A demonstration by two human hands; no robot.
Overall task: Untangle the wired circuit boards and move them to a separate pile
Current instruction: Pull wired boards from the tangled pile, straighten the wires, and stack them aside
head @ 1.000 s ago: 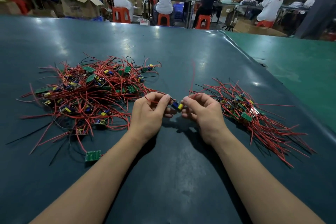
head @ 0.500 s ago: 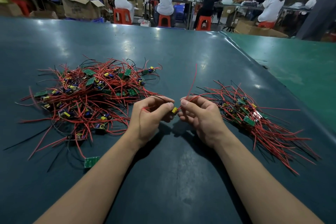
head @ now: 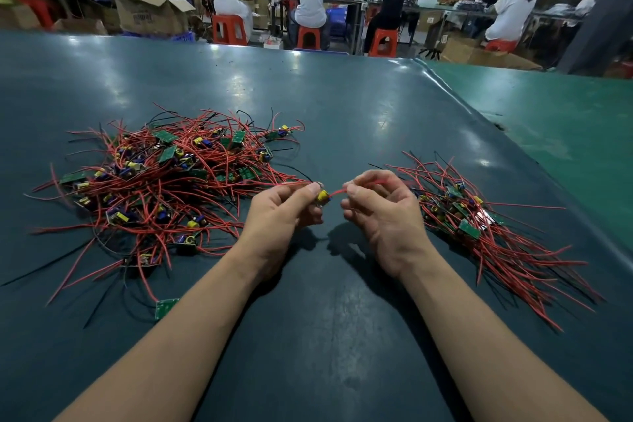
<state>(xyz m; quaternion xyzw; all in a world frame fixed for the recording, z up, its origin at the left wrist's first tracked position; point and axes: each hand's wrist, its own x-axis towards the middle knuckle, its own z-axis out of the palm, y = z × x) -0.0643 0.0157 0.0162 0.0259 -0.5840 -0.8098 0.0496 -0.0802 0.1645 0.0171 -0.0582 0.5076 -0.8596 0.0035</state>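
A big tangled pile of small green circuit boards with red and black wires (head: 164, 181) lies on the left of the dark table. A smaller, straighter pile of boards (head: 479, 223) lies on the right. Between them my left hand (head: 281, 216) pinches one small board with a yellow part (head: 322, 197) at its fingertips. My right hand (head: 380, 212) pinches that board's red wire (head: 337, 192) just beside it. Both hands hover a little above the table, a few centimetres apart.
One loose green board (head: 166, 307) lies near my left forearm. The dark table cover (head: 325, 319) ends at a raised edge on the right, with a green table (head: 565, 134) beyond. Several seated people work at benches far behind.
The hands have drawn slightly apart, stretching the red wire between them. The wire end that stood up above the right hand is now folded down into that hand.
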